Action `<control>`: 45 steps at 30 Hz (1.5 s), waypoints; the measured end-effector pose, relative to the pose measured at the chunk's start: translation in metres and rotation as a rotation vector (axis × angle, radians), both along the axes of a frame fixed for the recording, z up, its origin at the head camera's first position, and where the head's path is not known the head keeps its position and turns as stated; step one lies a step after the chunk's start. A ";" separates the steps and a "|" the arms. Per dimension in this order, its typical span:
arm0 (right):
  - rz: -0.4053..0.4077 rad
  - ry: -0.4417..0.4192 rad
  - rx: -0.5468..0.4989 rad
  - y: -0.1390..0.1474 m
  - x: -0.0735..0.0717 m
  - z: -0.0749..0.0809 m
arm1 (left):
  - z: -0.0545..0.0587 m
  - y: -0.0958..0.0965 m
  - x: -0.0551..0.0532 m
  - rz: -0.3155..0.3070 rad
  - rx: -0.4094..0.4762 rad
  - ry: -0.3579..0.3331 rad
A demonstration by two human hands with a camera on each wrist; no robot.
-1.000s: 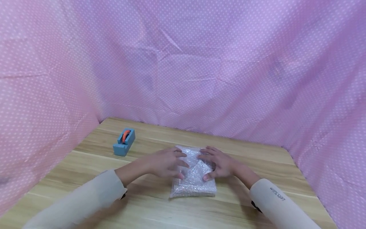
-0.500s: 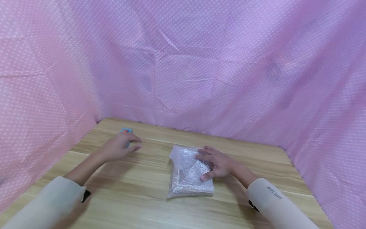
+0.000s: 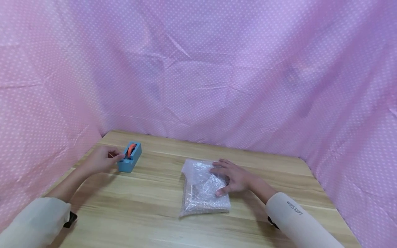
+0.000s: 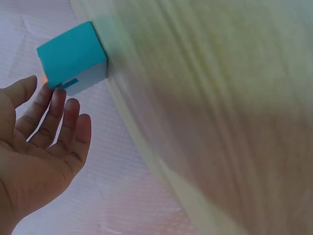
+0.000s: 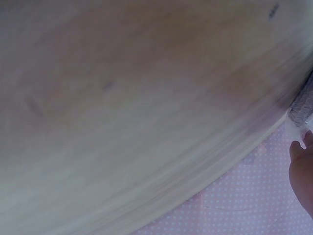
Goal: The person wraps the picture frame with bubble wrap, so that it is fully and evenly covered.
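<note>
A blue tape dispenser (image 3: 126, 166) with an orange tape roll (image 3: 131, 149) stands at the left of the table. My left hand (image 3: 104, 159) is at its front left end. In the left wrist view, the fingertips of the left hand (image 4: 44, 147) are right at the lower edge of the dispenser (image 4: 73, 54), with the thumb apart from the fingers. A flat bubble-wrap package (image 3: 201, 193) lies mid-table; whatever it wraps is hidden. On its right side rests my right hand (image 3: 235, 177), fingers spread. The right wrist view catches only part of that hand (image 5: 303, 171) beside the bubble wrap (image 5: 302, 108).
The wood-grain table (image 3: 149, 220) reaches back to a pink dotted cloth (image 3: 198, 96), which hangs behind it and along both sides. Table surface separates the dispenser from the package.
My left hand has left the package and moved left to the tape dispenser, passing in front of it. The right hand has stayed on the bubble wrap.
</note>
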State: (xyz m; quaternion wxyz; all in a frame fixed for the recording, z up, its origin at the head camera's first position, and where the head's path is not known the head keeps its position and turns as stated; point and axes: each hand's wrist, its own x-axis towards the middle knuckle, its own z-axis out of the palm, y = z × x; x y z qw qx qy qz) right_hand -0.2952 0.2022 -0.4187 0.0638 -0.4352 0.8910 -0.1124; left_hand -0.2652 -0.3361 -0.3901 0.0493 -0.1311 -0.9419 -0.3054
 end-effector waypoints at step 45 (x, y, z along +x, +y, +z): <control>-0.044 -0.017 0.005 -0.005 0.001 0.004 | 0.001 -0.002 -0.021 0.109 0.796 -0.756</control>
